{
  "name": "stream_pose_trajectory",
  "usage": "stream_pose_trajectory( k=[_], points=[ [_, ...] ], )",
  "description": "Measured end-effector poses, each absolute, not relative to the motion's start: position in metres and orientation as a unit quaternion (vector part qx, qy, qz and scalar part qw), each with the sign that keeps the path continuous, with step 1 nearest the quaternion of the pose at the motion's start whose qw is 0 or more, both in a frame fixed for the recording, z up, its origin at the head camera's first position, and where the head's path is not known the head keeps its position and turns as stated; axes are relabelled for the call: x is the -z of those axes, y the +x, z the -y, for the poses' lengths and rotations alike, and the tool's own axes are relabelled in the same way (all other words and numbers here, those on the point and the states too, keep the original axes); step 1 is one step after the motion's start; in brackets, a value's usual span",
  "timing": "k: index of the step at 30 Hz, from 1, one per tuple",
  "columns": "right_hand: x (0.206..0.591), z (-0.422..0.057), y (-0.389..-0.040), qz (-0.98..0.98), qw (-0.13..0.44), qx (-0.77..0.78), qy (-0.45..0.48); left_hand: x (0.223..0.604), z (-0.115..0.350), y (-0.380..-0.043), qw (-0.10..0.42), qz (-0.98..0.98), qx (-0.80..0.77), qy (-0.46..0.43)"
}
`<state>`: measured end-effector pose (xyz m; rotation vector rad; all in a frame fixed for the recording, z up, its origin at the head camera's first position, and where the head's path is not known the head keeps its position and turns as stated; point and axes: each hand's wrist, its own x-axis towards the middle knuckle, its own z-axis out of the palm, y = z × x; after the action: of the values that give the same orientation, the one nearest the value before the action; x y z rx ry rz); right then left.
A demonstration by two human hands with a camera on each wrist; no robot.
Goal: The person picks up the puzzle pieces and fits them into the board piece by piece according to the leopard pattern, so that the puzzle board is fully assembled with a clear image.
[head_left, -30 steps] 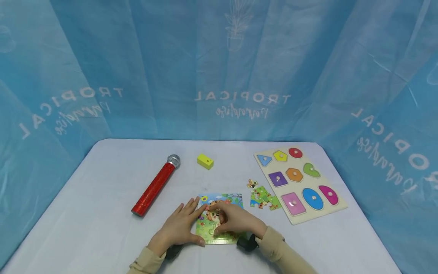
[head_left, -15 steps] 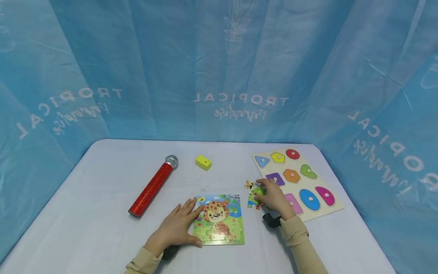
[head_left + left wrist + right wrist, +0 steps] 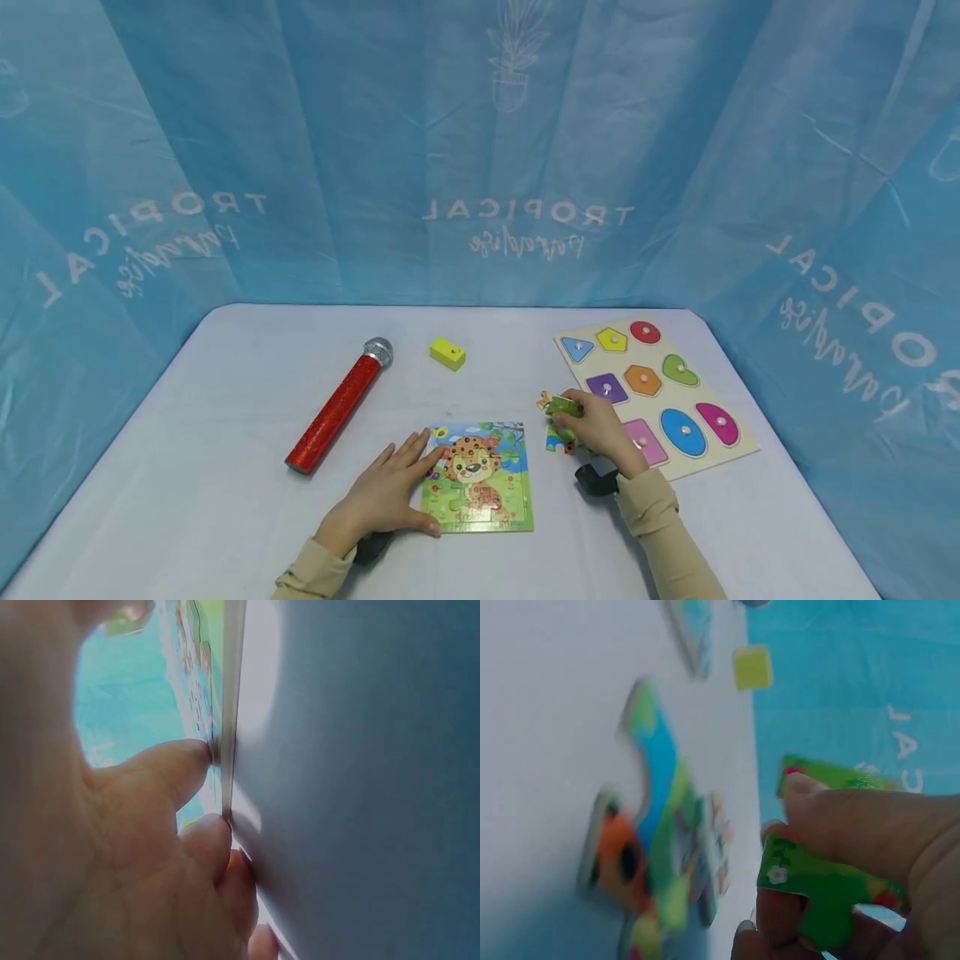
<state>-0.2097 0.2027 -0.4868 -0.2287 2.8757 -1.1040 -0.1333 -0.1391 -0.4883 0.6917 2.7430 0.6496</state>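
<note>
In the head view a jigsaw puzzle [image 3: 516, 496] with a cartoon leopard picture lies flat on the white table. My left hand [image 3: 382, 498] rests along its left edge with fingers spread; in the left wrist view the thumb and fingertips touch the puzzle's side [image 3: 233, 712]. My right hand [image 3: 602, 429] is right of the puzzle and pinches a green jigsaw piece [image 3: 802, 862] between thumb and fingers, raised off the table. Below it lie several loose jigsaw pieces [image 3: 660, 769], partly hidden by the hand in the head view.
A cream shape board [image 3: 660, 400] with knobbed coloured shapes lies at the right, close to my right hand. Behind the puzzle is a small yellow block [image 3: 447, 354]. A red toy microphone [image 3: 337, 408] lies to the left. Blue curtains [image 3: 375, 150] surround the table.
My right hand has moved from over the puzzle to the loose pieces at the right and picked up a green jigsaw piece. My left hand has stayed at the puzzle's left edge.
</note>
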Motion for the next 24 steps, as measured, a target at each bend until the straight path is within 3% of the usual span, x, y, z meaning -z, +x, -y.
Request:
stream_pose_trajectory(
  k=[16,24],
  points=[
    [0.487,-0.165,-0.197,-0.885,0.070,0.422,-0.182,0.491,0.140,-0.131,0.121,-0.936,-0.228,0.240],
    [0.478,-0.114,-0.179,-0.836,0.145,0.460,-0.263,0.490,0.141,-0.133,0.114,-0.936,-0.226,0.246]
  ],
)
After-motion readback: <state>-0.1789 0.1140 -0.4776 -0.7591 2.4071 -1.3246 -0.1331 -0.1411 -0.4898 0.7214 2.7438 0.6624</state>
